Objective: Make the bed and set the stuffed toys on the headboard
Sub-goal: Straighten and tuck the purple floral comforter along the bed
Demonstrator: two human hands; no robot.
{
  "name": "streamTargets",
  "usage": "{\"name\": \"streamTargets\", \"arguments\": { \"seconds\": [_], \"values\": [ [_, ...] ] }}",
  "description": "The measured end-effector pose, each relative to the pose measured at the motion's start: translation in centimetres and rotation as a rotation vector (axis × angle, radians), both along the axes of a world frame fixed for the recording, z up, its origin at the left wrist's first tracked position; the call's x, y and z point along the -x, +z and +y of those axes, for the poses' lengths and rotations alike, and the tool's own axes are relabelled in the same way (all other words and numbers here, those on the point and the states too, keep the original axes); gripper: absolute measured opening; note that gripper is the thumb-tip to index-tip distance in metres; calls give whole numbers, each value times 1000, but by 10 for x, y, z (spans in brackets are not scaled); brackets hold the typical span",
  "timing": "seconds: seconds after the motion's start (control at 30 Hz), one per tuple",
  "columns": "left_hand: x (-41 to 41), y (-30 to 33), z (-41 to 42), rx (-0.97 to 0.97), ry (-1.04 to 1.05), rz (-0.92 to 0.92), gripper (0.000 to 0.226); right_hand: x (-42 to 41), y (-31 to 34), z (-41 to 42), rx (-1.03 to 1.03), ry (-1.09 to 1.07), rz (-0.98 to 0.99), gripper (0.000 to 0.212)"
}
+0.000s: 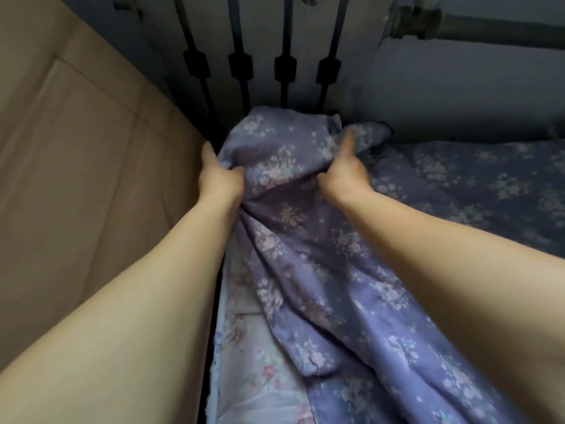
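The left hand (pixel 218 175) is gripping a bunched fold of the duvet (pixel 305 240), thumb pressing into the cloth and fingers curling round its outer edge. The right hand (pixel 345 169) is clutching another gathered fold just beside it, fingers sinking into the fabric and hidden under it. Both bare forearms are reaching forward from the bottom corners of the view.

The duvet is soft, thin-looking cloth in dusty purple, printed with small pale pink and white flower clusters. It is lying heavily creased, running from the near right up to the far corner of the bed, where its crumpled end is touching the iron bars.

Under it, at the lower left, a paler bedsheet (pixel 260 377) with pink blossoms is showing. To the right, a darker floral bedcover (pixel 474 185) is lying flatter across the mattress.

Behind the corner, a black metal bedframe (pixel 241 65) with upright bars and blocky collars is standing against a scuffed white wall (pixel 443 87). A dull grey pipe (pixel 489 29) is running along that wall. A tan wooden panel (pixel 76 148) is closing in the left side.
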State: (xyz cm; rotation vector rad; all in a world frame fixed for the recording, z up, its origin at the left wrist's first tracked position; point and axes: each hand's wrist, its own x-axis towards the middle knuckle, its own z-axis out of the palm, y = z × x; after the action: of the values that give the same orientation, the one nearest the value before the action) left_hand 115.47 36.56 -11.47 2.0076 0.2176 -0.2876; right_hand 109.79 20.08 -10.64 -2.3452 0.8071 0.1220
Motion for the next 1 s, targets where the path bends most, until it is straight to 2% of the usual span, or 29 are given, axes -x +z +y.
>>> {"name": "streamTargets", "arguments": {
  "seconds": [0.07,0.13,0.2,0.27,0.33,0.43,0.5,0.57,0.6,0.63,0.73,0.77,0.83,0.9,0.97,1.0],
  "values": [
    [3,-13,-4,-144,-110,92,85,5,-16,-2,39,22,62,82],
    [9,-23,-7,-227,-206,97,87,12,-29,-2,83,87,86,64],
    [14,-38,-9,-272,-301,95,78,20,-43,-5,135,188,112,49],
    [16,-54,-8,-273,-349,118,65,26,-58,-10,197,313,163,43],
    [16,-62,-6,-326,-366,123,56,28,-69,-17,241,396,251,45],
    [9,-66,-9,-464,-390,64,44,30,-79,-30,176,363,432,62],
    [2,-65,-13,-409,-301,-45,34,37,-81,-38,140,381,502,74],
    [-6,-61,-20,-274,-148,-142,18,44,-84,-44,132,410,530,83],
    [-12,-60,-24,-202,-67,-160,16,45,-86,-46,138,422,534,86],
    [-19,-57,-30,-137,10,-144,24,44,-88,-48,150,433,536,87],
    [-41,-56,-42,40,197,72,64,34,-81,-54,195,482,538,84],
    [-48,-57,-46,76,193,169,67,30,-77,-55,200,496,526,82],
    [-58,-59,-53,89,95,274,54,25,-73,-58,217,503,511,77],
    [-64,-62,-60,117,118,130,37,24,-78,-59,248,496,521,75],
    [-63,-64,-60,169,240,-89,18,26,-86,-57,258,497,534,75],
    [-59,-64,-60,203,286,-152,17,28,-91,-55,257,491,539,77]
  ]
}}
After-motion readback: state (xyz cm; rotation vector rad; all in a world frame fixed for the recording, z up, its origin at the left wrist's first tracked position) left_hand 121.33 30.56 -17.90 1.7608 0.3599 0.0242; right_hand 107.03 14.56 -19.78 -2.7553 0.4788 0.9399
